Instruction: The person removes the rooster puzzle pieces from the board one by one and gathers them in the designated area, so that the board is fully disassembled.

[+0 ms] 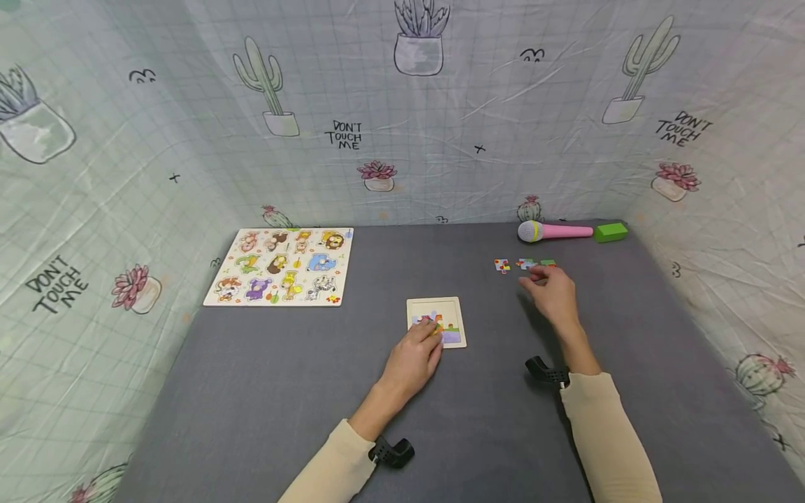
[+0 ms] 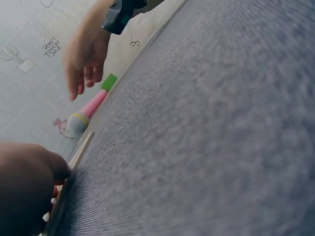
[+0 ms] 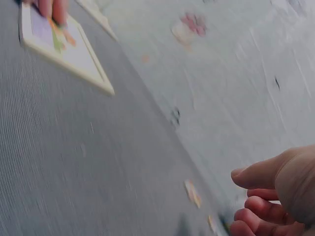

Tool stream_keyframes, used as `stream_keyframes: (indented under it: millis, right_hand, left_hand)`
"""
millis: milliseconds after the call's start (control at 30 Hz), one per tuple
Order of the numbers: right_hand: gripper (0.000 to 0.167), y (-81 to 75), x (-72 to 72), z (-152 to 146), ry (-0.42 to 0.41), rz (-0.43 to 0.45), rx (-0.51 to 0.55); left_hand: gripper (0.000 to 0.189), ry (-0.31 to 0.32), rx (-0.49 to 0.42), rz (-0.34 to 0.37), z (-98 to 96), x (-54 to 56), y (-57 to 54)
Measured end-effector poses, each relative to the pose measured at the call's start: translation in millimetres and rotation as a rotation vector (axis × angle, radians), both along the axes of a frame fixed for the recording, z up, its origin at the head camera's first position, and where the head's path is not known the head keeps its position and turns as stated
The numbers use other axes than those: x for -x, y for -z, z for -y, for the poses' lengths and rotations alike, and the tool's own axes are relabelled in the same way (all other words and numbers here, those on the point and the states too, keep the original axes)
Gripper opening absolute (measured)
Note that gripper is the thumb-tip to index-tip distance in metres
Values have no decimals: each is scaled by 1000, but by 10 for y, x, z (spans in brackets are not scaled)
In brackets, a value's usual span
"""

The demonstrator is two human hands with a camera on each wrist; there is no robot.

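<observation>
A small square jigsaw board (image 1: pixel 434 304) with a pale wooden frame lies mid-table, part of its picture covered with pieces. My left hand (image 1: pixel 411 360) rests on its lower left part; its fingertips touch the picture and hide some of it. In the left wrist view the thumb (image 2: pixel 60 167) is at the board's edge. Over to the right, my right hand (image 1: pixel 553 297) hovers just in front of a row of loose jigsaw pieces (image 1: pixel 502 265). Its thumb and fingers are loosely bent, with nothing seen between them in the right wrist view. It partly covers the green piece (image 1: pixel 548 263).
On the left lies a larger board of animal pictures (image 1: pixel 291 263). A pink toy microphone (image 1: pixel 562 231) and a green block (image 1: pixel 610 232) lie end to end at the back right. Printed cloth (image 1: pixel 440 168) walls in the grey table (image 1: pixel 251 391) at the back and sides.
</observation>
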State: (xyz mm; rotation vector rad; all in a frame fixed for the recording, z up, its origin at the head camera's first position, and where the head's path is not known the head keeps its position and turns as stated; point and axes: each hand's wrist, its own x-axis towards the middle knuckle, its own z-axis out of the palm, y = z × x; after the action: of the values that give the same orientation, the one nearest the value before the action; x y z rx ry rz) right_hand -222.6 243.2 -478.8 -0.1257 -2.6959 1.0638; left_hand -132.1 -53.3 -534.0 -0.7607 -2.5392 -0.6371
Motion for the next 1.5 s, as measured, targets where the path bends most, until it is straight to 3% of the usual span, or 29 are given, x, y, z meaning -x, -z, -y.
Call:
stream_keyframes:
  millis: [267,500,767,1133,1500]
  right_hand:
    - [39,-94,4,430,-116,30,43]
    - [38,-51,-22,772,-179,54,65]
    - [33,37,-144,1091,-310,78,5]
    - [23,133,-252,1306,-503,81,-102]
    - [19,132,-242,1345,-518,164,-136]
  left_hand:
    - [19,10,-19,-3,32,20,-1]
    - [16,13,-62,-1,75,-1,-13]
    - [16,-14,-28,2,153,-44,-20]
    - [19,-15,16,0,182,-62,-35]
    - [18,-18,18,-46,167,-65,-3]
